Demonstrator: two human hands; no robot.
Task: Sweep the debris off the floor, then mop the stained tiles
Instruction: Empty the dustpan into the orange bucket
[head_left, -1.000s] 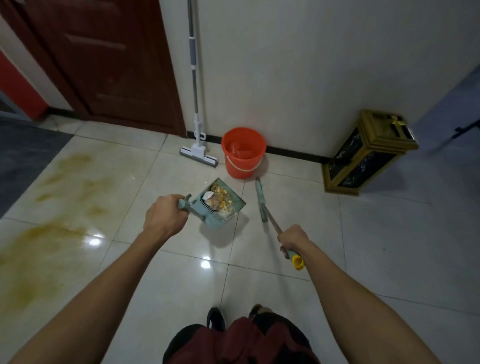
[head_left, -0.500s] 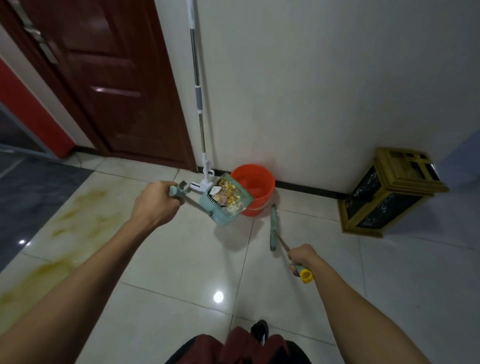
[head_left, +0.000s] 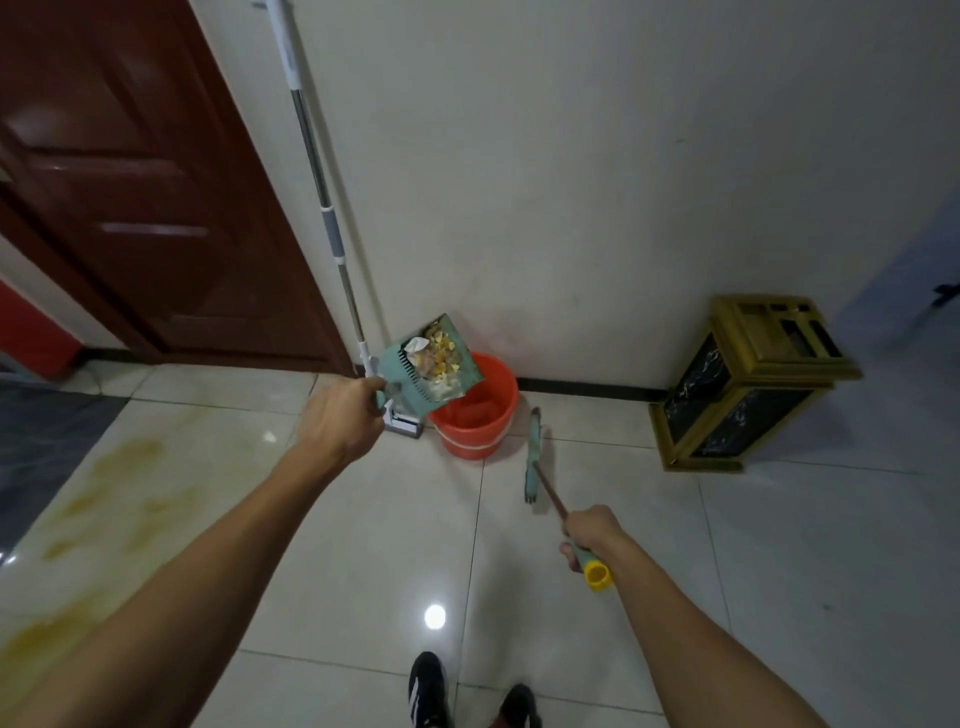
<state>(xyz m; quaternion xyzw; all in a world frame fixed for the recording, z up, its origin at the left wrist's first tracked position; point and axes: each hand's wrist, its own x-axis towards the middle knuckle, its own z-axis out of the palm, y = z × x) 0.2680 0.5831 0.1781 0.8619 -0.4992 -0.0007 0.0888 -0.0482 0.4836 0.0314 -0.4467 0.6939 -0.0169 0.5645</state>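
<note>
My left hand (head_left: 340, 426) grips the handle of a teal dustpan (head_left: 467, 371), held up in the air in front of the mop's foot and the orange bucket. Yellow and white debris (head_left: 436, 353) lies heaped in the pan. My right hand (head_left: 589, 532) holds a short broom (head_left: 534, 457) by its yellow-tipped handle, with the teal head resting on the tiles right of the bucket. A mop (head_left: 317, 171) leans upright against the white wall. Yellow-brown stains (head_left: 111, 483) spread over the tiles at the left.
An orange bucket (head_left: 475, 421) stands at the wall's base. A gold-framed dark bin (head_left: 748, 384) sits on the floor to the right. A dark red door (head_left: 130, 197) fills the upper left, with a grey mat (head_left: 36, 441) at the left edge. My shoes (head_left: 428, 686) show below.
My left hand has lifted the loaded dustpan higher and toward the wall. The view has tilted upward and moved closer. The broom stays low in my right hand.
</note>
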